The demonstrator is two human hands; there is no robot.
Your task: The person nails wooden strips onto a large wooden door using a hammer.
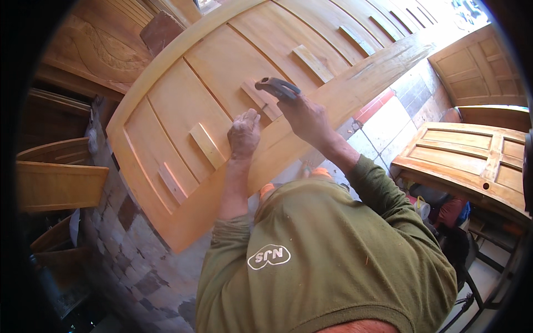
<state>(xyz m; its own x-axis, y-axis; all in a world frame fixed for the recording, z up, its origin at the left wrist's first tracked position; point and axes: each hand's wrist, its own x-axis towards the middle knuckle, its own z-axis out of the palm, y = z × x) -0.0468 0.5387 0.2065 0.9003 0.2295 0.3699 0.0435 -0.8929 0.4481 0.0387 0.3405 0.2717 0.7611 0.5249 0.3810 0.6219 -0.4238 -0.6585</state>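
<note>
My right hand is wrapped round what looks like a claw hammer, its dark metal head raised over a big wooden door panel. My left hand is closed at the near edge of the panel, knuckles up; whatever its fingers hold is hidden. Just beyond both hands lies a short wood block across the panel's frame. To its left rests another short block, and a third block sits nearer the panel's left end.
More blocks, such as this wood strip, continue along the panel to the far right. At the right stands another panelled door, with a further one behind. Carved wood leans at the far left. Below is a tiled floor.
</note>
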